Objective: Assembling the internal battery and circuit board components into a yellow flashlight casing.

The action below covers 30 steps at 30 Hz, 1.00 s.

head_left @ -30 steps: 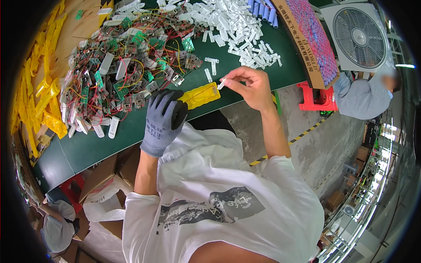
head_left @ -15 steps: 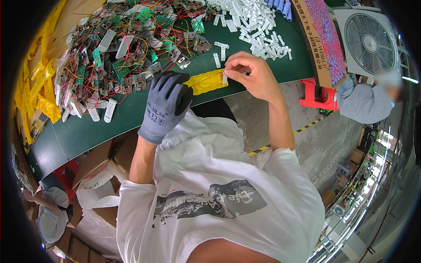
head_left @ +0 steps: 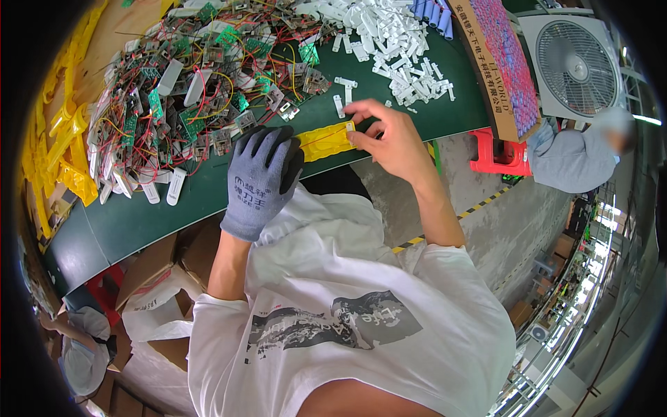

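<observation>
My left hand (head_left: pixel 260 177), in a grey knitted glove, is closed at the left end of a bright yellow plastic strip (head_left: pixel 323 144); its fingertips are partly hidden. A thin red wire runs along the strip, which lies at the table's near edge. At the strip's other end, my bare right hand (head_left: pixel 394 142) pinches a small white plastic piece (head_left: pixel 350 128) between thumb and fingers. Just beyond it lie a few loose white pieces (head_left: pixel 339 105), apart from the large heap of white plastic pieces (head_left: pixel 417 76).
A tangled heap of wired circuit boards (head_left: pixel 201 90) covers the green table's (head_left: pixel 132 226) left part. Yellow strips (head_left: pixel 66 132) pile up at far left. Purple cylindrical cells (head_left: pixel 436 15) and a cardboard box (head_left: pixel 490 76) stand right, near a fan (head_left: pixel 578 68) and a seated person (head_left: pixel 573 156).
My right hand has shifted slightly left and down with the white piece, which now sits against the strip's right end. The gloved left hand stays on the strip; the whole view has shifted a little.
</observation>
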Each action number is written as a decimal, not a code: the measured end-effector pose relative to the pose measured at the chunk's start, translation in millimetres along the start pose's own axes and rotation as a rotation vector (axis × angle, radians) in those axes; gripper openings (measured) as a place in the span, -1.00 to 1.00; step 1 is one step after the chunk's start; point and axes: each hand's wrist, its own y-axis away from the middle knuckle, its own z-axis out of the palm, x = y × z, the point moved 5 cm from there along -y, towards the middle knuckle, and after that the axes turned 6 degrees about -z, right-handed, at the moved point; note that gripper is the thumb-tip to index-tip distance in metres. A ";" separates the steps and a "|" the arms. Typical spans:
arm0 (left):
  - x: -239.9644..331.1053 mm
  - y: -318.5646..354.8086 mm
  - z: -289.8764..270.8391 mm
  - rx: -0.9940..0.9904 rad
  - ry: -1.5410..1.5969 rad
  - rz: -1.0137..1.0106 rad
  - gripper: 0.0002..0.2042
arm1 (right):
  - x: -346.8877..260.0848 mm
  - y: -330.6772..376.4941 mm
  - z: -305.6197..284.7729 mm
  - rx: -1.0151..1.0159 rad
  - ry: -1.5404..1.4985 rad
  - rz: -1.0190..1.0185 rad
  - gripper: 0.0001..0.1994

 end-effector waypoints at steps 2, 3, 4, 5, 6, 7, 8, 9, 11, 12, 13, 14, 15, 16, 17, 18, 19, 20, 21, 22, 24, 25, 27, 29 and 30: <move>3.4 -2.4 -1.7 -0.055 -0.025 -0.064 -0.66 | 0.4 1.0 3.9 -0.049 0.098 -0.051 -0.76; 5.3 -4.2 -1.1 -0.057 0.004 -0.081 -0.66 | -2.9 1.7 3.4 -0.022 0.026 -0.053 -0.82; 4.3 -4.3 -0.5 -0.054 0.000 -0.075 -0.66 | -3.0 3.1 3.3 -0.017 0.025 -0.059 -0.82; 1.1 -4.9 0.6 -0.054 0.066 -0.090 -0.69 | -0.7 3.6 3.4 -0.024 0.004 -0.039 -0.82; -1.7 -5.3 1.8 -0.054 0.132 -0.106 -0.71 | 0.5 3.1 3.8 -0.031 -0.017 -0.019 -0.81; -3.5 -6.1 0.6 -0.008 0.159 -0.120 -0.73 | -1.0 1.4 3.7 -0.027 -0.019 -0.025 -0.81; -3.8 -6.4 0.5 -0.008 0.157 -0.113 -0.73 | -1.7 1.4 3.3 -0.025 -0.026 -0.017 -0.81; -2.9 -6.5 -1.9 0.029 0.139 -0.078 -0.74 | -2.6 1.4 2.8 -0.022 -0.034 -0.008 -0.81; -1.9 -6.6 -1.5 0.069 0.119 -0.026 -0.74 | -3.0 1.6 2.0 -0.019 -0.053 -0.004 -0.81; -3.8 -4.7 0.7 0.087 0.147 -0.056 -0.75 | -2.3 1.5 1.6 -0.022 -0.071 0.004 -0.81; -5.2 -2.6 2.1 0.104 0.175 -0.084 -0.75 | -2.8 1.4 -0.2 -0.004 -0.069 -0.007 -0.81; -3.0 -0.9 1.7 0.109 0.173 -0.059 -0.75 | -4.3 2.6 -1.2 -0.007 -0.054 -0.031 -0.81; -5.3 -0.8 3.4 0.105 0.156 -0.065 -0.75 | -4.1 1.3 -2.9 -0.004 -0.032 -0.055 -0.81; -7.1 -0.4 3.3 0.104 0.139 -0.070 -0.76 | -4.2 1.0 -2.8 -0.009 -0.058 -0.103 -0.81; -7.8 1.1 4.4 0.098 0.133 -0.075 -0.75 | -1.2 -2.4 -14.2 0.045 0.008 -0.168 -0.81; -7.1 3.1 3.8 0.085 0.127 -0.074 -0.76 | 1.5 -5.9 -29.4 0.097 0.078 -0.230 -0.81; -8.0 3.4 3.7 0.093 0.133 -0.075 -0.76 | 9.5 -11.0 -58.2 0.286 0.131 -0.242 -0.82; -7.3 3.7 3.3 0.094 0.135 -0.081 -0.76 | 19.4 -14.7 -92.2 0.472 0.175 -0.248 -0.82; -5.2 2.9 4.6 0.096 0.140 -0.050 -0.76 | 31.6 -17.9 -129.1 0.627 0.243 -0.248 -0.83; -2.3 2.4 5.7 0.079 0.143 -0.045 -0.75 | 41.5 -12.5 -170.0 0.795 0.309 -0.247 -0.83; -0.8 0.2 2.9 0.066 0.143 -0.033 -0.75 | 51.6 -17.4 -233.3 0.894 0.660 -0.155 -0.82; 0.4 -0.4 2.6 0.071 0.141 -0.054 -0.77 | 57.0 -20.9 -255.7 0.914 0.660 -0.155 -0.82; -1.4 2.0 3.1 0.077 0.133 -0.087 -0.78 | 69.9 -38.9 -280.7 0.621 0.813 -0.065 -0.81; -0.2 1.7 1.1 0.075 0.126 -0.092 -0.78 | 77.7 -54.7 -298.0 0.521 0.780 -0.058 -0.80; -0.3 1.5 1.1 0.069 0.119 -0.111 -0.77 | 83.2 -59.2 -299.9 0.406 0.745 -0.050 -0.79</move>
